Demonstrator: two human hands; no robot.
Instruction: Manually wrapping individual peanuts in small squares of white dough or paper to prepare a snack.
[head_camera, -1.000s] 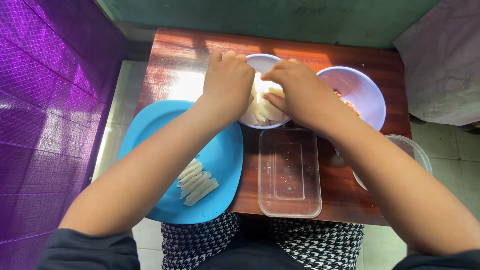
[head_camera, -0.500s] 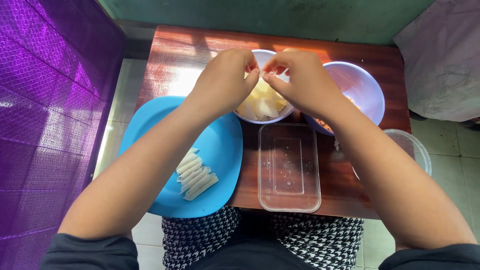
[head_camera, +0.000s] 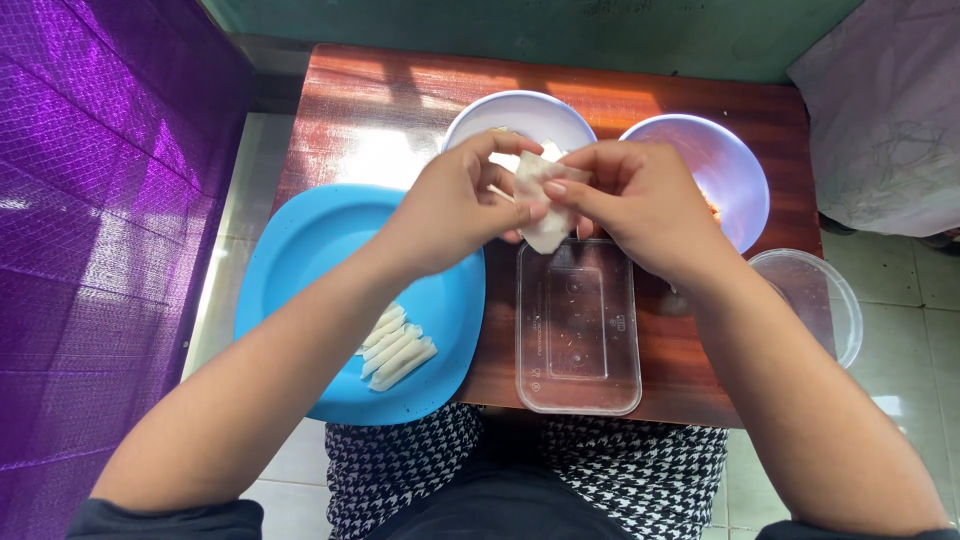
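Your left hand (head_camera: 455, 205) and right hand (head_camera: 635, 205) both pinched one thin pale wrapper (head_camera: 545, 205), holding it in the air above the near edge of the white bowl (head_camera: 520, 115) and the far end of the clear rectangular container (head_camera: 578, 325). To the left, rolled white sticks (head_camera: 395, 348) lay on the blue plate (head_camera: 310, 260). The wooden surface (head_camera: 350, 110) also carried a lilac bowl (head_camera: 715, 165).

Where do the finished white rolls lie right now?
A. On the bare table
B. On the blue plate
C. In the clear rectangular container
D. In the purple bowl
B: the rolls lie side by side on the blue plate, while the clear container beside it holds none.
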